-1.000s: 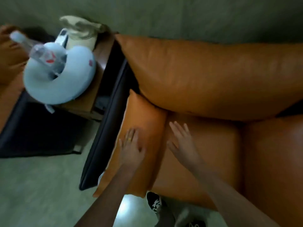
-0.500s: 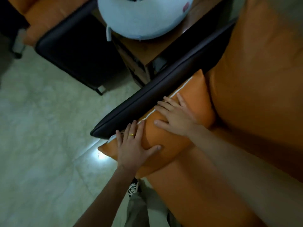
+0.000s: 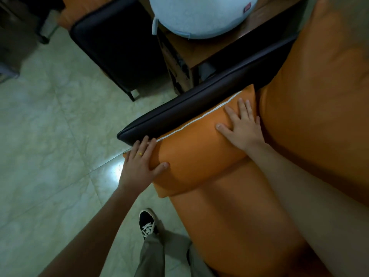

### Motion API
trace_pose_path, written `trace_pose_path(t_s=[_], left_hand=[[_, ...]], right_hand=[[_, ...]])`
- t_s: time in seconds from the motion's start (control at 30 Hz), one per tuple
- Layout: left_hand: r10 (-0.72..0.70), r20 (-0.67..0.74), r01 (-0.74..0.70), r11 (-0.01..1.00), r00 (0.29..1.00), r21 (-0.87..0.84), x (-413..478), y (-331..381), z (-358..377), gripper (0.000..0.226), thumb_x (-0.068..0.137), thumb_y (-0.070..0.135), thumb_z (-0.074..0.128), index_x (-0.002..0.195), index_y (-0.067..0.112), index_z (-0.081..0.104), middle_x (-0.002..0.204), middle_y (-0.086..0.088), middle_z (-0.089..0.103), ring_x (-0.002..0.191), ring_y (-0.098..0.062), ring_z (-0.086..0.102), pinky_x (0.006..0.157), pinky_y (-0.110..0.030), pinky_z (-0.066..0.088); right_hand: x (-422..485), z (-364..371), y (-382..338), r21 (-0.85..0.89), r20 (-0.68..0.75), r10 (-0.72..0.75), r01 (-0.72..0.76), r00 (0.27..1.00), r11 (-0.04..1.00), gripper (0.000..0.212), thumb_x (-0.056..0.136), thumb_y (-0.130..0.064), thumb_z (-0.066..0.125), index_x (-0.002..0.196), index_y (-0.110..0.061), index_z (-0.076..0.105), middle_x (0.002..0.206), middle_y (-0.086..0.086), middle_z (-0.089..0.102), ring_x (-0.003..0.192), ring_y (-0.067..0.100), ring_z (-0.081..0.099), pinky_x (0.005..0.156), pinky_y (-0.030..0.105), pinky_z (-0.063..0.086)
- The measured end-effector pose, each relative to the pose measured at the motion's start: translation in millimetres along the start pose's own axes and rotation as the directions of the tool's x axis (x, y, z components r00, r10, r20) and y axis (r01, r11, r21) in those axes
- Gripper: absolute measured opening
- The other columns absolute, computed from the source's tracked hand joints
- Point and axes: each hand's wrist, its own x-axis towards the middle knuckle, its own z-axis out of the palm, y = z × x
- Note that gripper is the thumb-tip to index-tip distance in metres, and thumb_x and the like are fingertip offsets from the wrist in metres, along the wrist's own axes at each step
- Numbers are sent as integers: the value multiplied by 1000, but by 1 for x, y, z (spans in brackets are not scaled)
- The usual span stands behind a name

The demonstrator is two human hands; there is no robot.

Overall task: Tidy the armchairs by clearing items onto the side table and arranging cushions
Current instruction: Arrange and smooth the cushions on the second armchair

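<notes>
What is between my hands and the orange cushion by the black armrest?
Nothing visible. The left hand rests on the front end of the orange cushion, and the right hand lies flat on its rear part. The cushion sits against the black armrest.

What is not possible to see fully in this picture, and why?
Head view only.
- Blue pillow: upper part cut off by the top edge.
- Side table: partly under the pillow; the rest out of frame.
- Orange cushion: its side against the black armrest is hidden; left hand and right hand cover parts.
- Second armchair: seat cut off by the top edge.
</notes>
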Motion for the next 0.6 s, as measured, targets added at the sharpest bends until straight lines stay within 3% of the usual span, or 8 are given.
trace_pose_path(t_s=[0.07, 0.13, 0.2, 0.23, 0.33, 0.43, 0.6], left_hand=[[-251, -97, 211, 927, 963, -311, -26, -3, 11, 106, 76, 78, 64, 158, 43, 7, 170, 1, 0, 155, -27, 4, 119, -56, 19], [-439, 43, 365, 682, 897, -633, -43, -6, 23, 119, 70, 66, 79, 155, 52, -4, 169, 3, -6, 155, -28, 5, 117, -58, 24], [-353, 136, 308, 495, 926, -812, -46, -7, 31, 124, 73, 51, 85, 148, 61, -13, 167, 15, 3, 152, -24, 20, 114, -50, 34], [-301, 128, 260, 453, 945, -852, -42, -7, 33, 125, 75, 44, 85, 147, 63, -15, 163, 20, 10, 146, -20, 30, 109, -43, 40], [-295, 55, 192, 457, 954, -868, -33, -9, 45, 127, 77, 36, 86, 147, 62, -16, 158, 17, 27, 128, -4, 48, 95, -31, 48], [-316, 40, 191, 465, 948, -864, -28, -9, 57, 124, 77, 41, 86, 146, 66, -15, 153, 17, 32, 118, 12, 50, 88, -21, 50], [-176, 112, 189, 523, 978, -831, -1, -3, 53, 119, 83, 40, 80, 147, 63, -18, 142, 37, 31, 116, 25, 46, 87, -7, 47]], right_hand=[[-12, 5, -3, 30, 14, 2, -3, 1000, 1000, 88, 85, -82, 35, 157, -43, 4, 165, -2, -25, 150, 23, -26, 118, 64, 5], [-23, 12, -4, 31, -8, -14, 14, 1000, 999, 93, 82, -84, 39, 157, -42, 3, 163, 0, -29, 149, 29, -27, 117, 66, 6], [-30, 20, -5, 106, -67, 21, -14, 998, 994, 98, 79, -85, 44, 157, -42, 4, 163, 1, -29, 149, 36, -25, 118, 66, 6], [-33, 25, -6, 181, -91, 77, -60, 993, 982, 101, 77, -85, 47, 157, -43, 3, 163, 1, -28, 149, 39, -23, 119, 65, 6], [-41, 43, -9, 329, -136, 190, -136, 972, 934, 100, 75, -86, 49, 154, -49, -1, 164, -1, -24, 150, 41, -17, 118, 65, 5], [-38, 55, -8, 380, -190, 189, -106, 963, 919, 95, 76, -85, 50, 153, -54, 1, 165, -5, -20, 151, 38, -15, 118, 64, 6], [-15, 54, 2, 463, -134, 199, -116, 971, 879, 97, 72, -87, 52, 150, -60, 1, 165, -9, -19, 152, 36, -14, 117, 61, 9]])
